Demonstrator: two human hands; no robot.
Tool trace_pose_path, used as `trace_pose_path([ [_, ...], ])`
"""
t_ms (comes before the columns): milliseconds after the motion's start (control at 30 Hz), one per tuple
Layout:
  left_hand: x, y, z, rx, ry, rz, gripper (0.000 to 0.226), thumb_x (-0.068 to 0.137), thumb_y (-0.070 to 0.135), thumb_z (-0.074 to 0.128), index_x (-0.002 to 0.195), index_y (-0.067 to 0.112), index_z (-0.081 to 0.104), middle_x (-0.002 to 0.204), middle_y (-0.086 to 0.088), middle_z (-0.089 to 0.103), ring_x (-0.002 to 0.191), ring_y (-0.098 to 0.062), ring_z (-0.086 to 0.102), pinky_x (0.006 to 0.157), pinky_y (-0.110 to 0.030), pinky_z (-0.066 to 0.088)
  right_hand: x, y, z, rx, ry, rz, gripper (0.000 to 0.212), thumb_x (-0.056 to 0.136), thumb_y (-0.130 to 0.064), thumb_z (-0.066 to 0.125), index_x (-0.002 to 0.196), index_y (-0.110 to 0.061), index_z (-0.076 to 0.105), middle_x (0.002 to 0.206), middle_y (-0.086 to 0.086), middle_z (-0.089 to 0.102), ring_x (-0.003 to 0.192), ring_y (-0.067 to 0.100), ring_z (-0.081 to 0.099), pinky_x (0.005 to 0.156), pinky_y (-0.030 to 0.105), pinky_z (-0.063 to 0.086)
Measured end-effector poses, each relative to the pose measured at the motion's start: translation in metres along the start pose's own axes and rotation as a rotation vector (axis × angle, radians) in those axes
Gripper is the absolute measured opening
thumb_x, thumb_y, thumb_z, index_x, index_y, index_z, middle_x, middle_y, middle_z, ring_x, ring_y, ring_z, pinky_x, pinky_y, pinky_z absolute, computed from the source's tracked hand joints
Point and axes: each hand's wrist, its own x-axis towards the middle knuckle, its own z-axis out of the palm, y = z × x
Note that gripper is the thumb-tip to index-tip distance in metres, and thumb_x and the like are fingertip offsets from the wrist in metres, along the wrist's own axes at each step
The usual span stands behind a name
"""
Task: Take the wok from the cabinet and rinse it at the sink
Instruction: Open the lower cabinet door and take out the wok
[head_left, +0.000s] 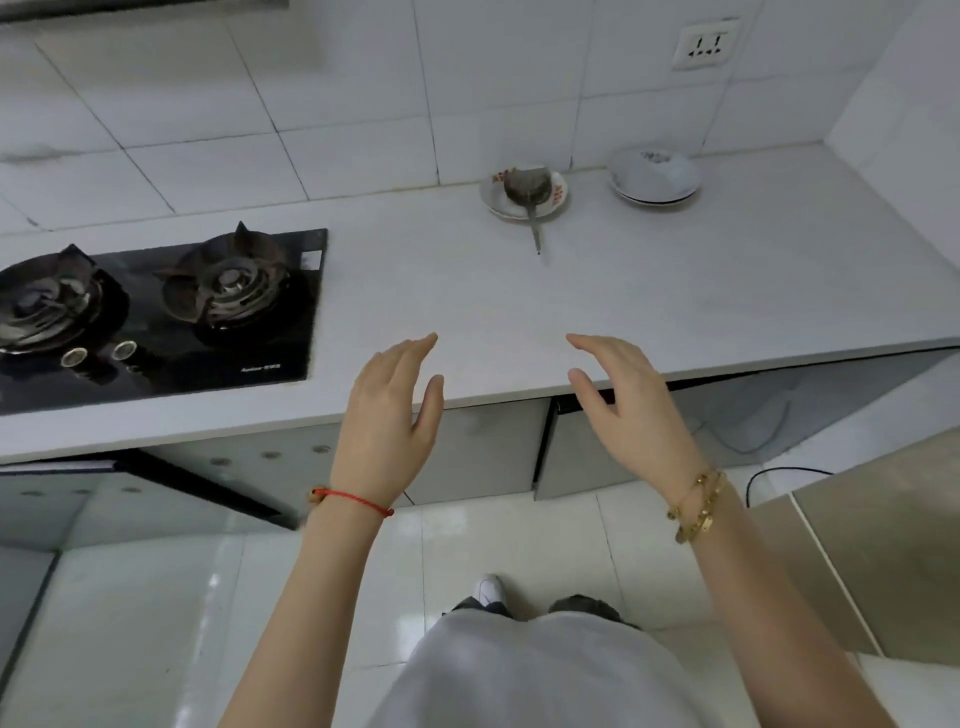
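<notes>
I've got both hands up w/ straight, relaxed fingers, gripping nothing: left hand (387, 415) and right hand (631, 410) hover over the smooth white countertop (519, 312) front edge. Wok isn't visible; grey cabinet doors (483, 452) sit below the edge. Glossy black 2-burner stove (156, 312) at left. Plate w/ metal skimmer (524, 195) and stacked bowls (654, 176) sit at the back by the tiled wall.

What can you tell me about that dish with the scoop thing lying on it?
The small round white dish with red markings on its rim sits on the pale grey countertop, close to the tiled wall. A dark, worn-looking metal strainer ladle lies in it, its thin handle sticking out over the rim toward the person.
</notes>
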Motion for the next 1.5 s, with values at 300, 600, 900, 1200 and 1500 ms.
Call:
trace_pose_path([
  [300, 0.020, -0.013, 0.012, -0.037, -0.068, 0.060, 0.044, 0.099, 0.030, 0.042, 0.138, 0.012, 0.050, 0.132, -0.005, 0.059, 0.125, -0.022, 0.052, 0.107, -0.043, 0.041, 0.001, 0.005, 0.011, -0.032, 0.047, 0.053, 0.036, 0.099, -0.022, 0.050, 0.135, -0.015, 0.053, 0.131, -0.001, 0.057, 0.128, 0.012, 0.045, 0.106, 0.020, 0.030],
  [600, 0.028, -0.011, 0.025, -0.060, -0.100, 0.086, 0.041, 0.100, 0.023, 0.048, 0.139, 0.014, 0.049, 0.134, -0.003, 0.058, 0.125, -0.019, 0.052, 0.108, -0.033, 0.041, -0.003, 0.018, 0.015, -0.002, 0.093, 0.100, 0.035, 0.099, -0.024, 0.049, 0.132, -0.015, 0.054, 0.131, -0.005, 0.057, 0.127, 0.009, 0.046, 0.106, 0.020, 0.033],
  [900, 0.037, -0.015, 0.039, -0.075, -0.192, 0.215, 0.039, 0.098, 0.020, 0.048, 0.136, 0.010, 0.053, 0.129, -0.005, 0.062, 0.120, -0.021, 0.056, 0.102, -0.022, 0.038, -0.020, 0.029, 0.021, -0.019, 0.193, 0.223, 0.034, 0.099, -0.025, 0.048, 0.131, -0.014, 0.056, 0.126, -0.001, 0.059, 0.122, 0.011, 0.050, 0.104, 0.026, 0.040],
  [1200, 0.021, -0.022, 0.063, -0.107, -0.287, 0.290, 0.039, 0.097, 0.015, 0.051, 0.134, 0.008, 0.054, 0.126, -0.007, 0.063, 0.120, -0.022, 0.056, 0.103, -0.029, 0.042, -0.038, 0.037, 0.039, -0.017, 0.232, 0.298, 0.033, 0.099, -0.025, 0.047, 0.128, -0.013, 0.058, 0.122, -0.001, 0.061, 0.119, 0.012, 0.052, 0.104, 0.030, 0.043],
  [1500, -0.005, -0.037, 0.109, -0.087, -0.280, 0.245, 0.038, 0.098, 0.018, 0.050, 0.134, 0.009, 0.053, 0.127, -0.007, 0.063, 0.120, -0.022, 0.056, 0.104, -0.026, 0.041, -0.055, 0.076, 0.074, -0.025, 0.218, 0.287, 0.033, 0.098, -0.027, 0.046, 0.125, -0.012, 0.059, 0.122, 0.000, 0.063, 0.118, 0.016, 0.054, 0.102, 0.035, 0.045],
])
